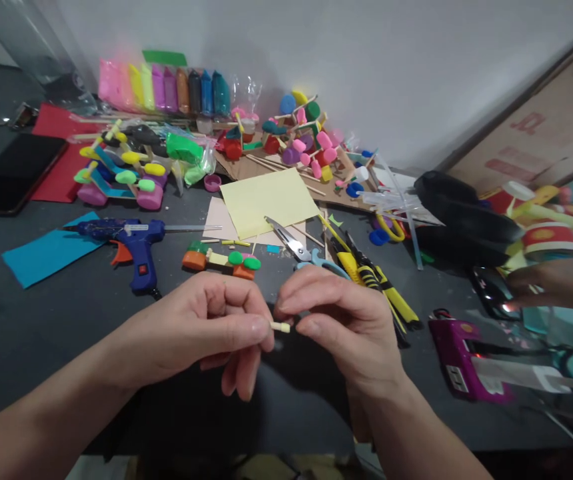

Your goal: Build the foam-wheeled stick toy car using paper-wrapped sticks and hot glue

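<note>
My left hand (206,330) and my right hand (341,320) meet above the dark table (66,320). Between them is a short pale yellow stick piece (280,327). My left thumb and forefinger pinch one end, and my right thumb and forefinger close around the other end. Just beyond my hands lies a small model of orange, green and yellow clay pieces on sticks (221,260). Pliers with light blue handles (301,252) lie beside my right hand.
A blue glue gun (136,243) lies left of centre, a purple one (466,360) at the right. Yellow paper (269,200), yellow-black cutters (371,280), clay packets (166,87), stick-and-clay models (121,170) and a phone (11,173) crowd the table. Another person's hand (556,283) reaches in at right.
</note>
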The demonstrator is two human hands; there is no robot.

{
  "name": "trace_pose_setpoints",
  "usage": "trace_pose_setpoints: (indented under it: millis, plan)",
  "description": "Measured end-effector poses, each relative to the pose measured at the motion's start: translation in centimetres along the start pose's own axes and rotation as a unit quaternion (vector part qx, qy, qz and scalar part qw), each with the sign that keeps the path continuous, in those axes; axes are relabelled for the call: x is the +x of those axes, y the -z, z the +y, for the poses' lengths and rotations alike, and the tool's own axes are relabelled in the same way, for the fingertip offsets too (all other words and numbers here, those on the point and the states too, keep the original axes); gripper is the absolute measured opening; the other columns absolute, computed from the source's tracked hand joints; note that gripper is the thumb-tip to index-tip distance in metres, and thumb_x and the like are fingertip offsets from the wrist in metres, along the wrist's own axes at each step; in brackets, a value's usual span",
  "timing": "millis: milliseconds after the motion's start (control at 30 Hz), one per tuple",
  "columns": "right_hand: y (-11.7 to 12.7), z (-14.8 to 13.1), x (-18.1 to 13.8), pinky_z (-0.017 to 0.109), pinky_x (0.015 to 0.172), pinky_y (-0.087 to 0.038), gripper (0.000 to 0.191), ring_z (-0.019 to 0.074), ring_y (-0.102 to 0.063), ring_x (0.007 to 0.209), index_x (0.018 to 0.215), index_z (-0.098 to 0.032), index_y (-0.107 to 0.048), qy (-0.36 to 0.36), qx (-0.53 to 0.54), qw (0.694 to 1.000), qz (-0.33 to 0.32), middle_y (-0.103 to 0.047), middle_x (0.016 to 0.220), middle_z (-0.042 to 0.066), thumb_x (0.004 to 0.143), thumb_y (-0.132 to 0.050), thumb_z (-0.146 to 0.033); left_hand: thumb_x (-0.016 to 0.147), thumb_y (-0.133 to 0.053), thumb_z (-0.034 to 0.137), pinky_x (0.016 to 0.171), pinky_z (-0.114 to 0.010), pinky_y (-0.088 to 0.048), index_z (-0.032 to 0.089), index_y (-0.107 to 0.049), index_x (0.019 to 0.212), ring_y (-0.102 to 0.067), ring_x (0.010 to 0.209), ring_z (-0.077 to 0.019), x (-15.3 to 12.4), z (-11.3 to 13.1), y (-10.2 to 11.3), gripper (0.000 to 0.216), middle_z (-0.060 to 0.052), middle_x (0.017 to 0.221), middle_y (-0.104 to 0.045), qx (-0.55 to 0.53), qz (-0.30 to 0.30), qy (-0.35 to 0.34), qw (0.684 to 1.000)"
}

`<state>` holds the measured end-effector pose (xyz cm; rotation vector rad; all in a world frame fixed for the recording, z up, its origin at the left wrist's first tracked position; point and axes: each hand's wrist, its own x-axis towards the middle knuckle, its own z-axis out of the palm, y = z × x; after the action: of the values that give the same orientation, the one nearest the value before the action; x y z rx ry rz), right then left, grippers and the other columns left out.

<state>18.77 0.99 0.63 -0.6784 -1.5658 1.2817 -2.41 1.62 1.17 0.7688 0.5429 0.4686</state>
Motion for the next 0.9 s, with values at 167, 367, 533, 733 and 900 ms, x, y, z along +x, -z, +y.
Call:
trace_pose_setpoints:
  millis: [167, 367, 533, 733, 900]
  plan:
    - [-0.6, 0.1, 0.3, 0.026, 0.078, -0.054, 0.008, 0.012, -0.066, 0.08, 0.096, -0.021, -0.081, -0.028, 0.06, 0.997, -0.026, -0.073, 0.087, 0.001, 0.089, -0.079, -0.022, 0.091, -0.067, 0.028, 0.043, -0.012, -0.031, 0.017, -0.064, 0.076, -0.051, 0.043, -0.0048, 0.0, 0.0, 0.0, 0.018, 0.002, 0.051, -0.065, 0.026, -0.002, 0.011, 1.0]
    - [-0.9, 0.1, 0.3, 0.028, 0.074, -0.055, 0.006, 0.0129, -0.065, 0.075, 0.093, -0.021, -0.08, -0.009, 0.041, 0.999, -0.012, -0.073, 0.082, 0.001, 0.088, -0.081, -0.024, 0.091, -0.069, 0.035, 0.043, -0.013, -0.031, 0.017, -0.062, 0.076, -0.046, 0.042, -0.0049, 0.1, 0.0, -0.2, 0.025, 0.003, 0.049, -0.06, 0.042, 0.009, -0.002, 0.999]
    - [-1.1, 0.2, 0.2, 0.028, 0.068, -0.056, 0.005, 0.0133, -0.066, 0.073, 0.092, -0.021, -0.079, -0.01, 0.042, 0.999, -0.009, -0.074, 0.081, 0.002, 0.088, -0.08, -0.024, 0.091, -0.07, 0.049, 0.043, -0.013, -0.033, 0.018, -0.063, 0.079, -0.046, 0.043, -0.0053, -0.1, -0.1, 0.0, 0.034, 0.004, 0.049, -0.059, 0.052, 0.005, 0.003, 0.999]
    - [-1.2, 0.4, 0.1, 0.028, 0.068, -0.056, 0.004, 0.0133, -0.066, 0.074, 0.091, -0.021, -0.078, -0.007, 0.04, 0.999, -0.004, -0.074, 0.081, 0.001, 0.089, -0.08, -0.023, 0.091, -0.071, 0.048, 0.043, -0.013, -0.033, 0.018, -0.063, 0.079, -0.046, 0.042, -0.0056, -0.2, 0.1, 0.3, 0.034, 0.004, 0.048, -0.058, 0.076, 0.014, 0.0, 0.997]
    - [-1.4, 0.7, 0.0, 0.028, 0.069, -0.055, 0.003, 0.0133, -0.066, 0.075, 0.091, -0.021, -0.078, 0.009, 0.033, 0.999, 0.015, -0.073, 0.08, 0.001, 0.089, -0.079, -0.022, 0.091, -0.072, 0.047, 0.043, -0.013, -0.033, 0.017, -0.063, 0.077, -0.045, 0.041, -0.0047, 0.1, 0.0, 0.1, 0.034, 0.004, 0.048, -0.059, 0.072, 0.03, -0.018, 0.997]
